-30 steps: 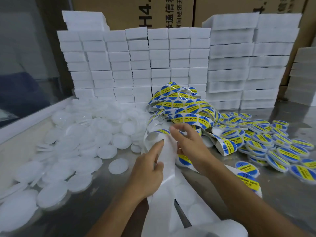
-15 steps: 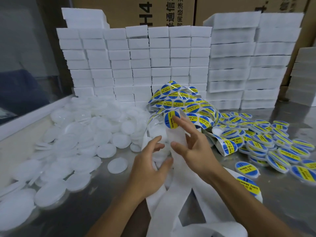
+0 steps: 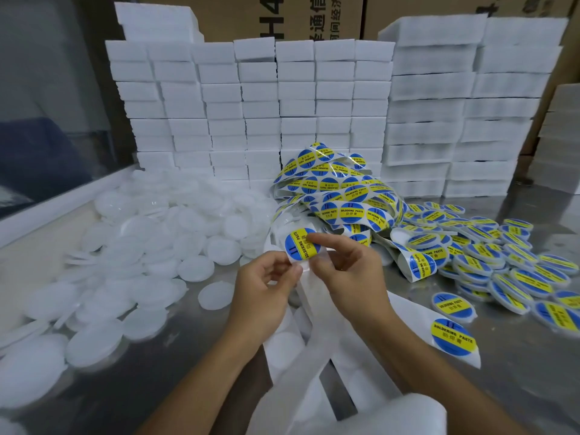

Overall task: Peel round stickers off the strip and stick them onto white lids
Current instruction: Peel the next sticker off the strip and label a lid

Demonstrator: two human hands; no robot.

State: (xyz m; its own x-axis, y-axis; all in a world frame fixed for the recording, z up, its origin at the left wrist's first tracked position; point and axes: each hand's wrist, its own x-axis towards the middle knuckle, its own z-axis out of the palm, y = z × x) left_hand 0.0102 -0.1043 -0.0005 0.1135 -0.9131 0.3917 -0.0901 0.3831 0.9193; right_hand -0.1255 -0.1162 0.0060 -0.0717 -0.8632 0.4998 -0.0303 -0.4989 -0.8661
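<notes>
Since the earlier frame, both my hands have closed in on one sticker, which now stands lifted off the backing between them; half a second ago my right fingers were spread above the strip and my left hand was loosely cupped. My right hand pinches the sticker's right edge between thumb and forefinger, the other fingers curled below. My left hand pinches something white just under the sticker, thumb against forefinger; I cannot tell whether it is a lid or the backing alone. Empty white strip hangs from beneath my fingers toward me. Beyond my fingertips lies the tangle of unpeeled strip, stickers face up. Left of my left hand spreads the heap of bare lids; one lid lies apart, near my left knuckles. Right of my right hand lie the labelled lids. Foam blocks are stacked behind everything, on the steel table.
</notes>
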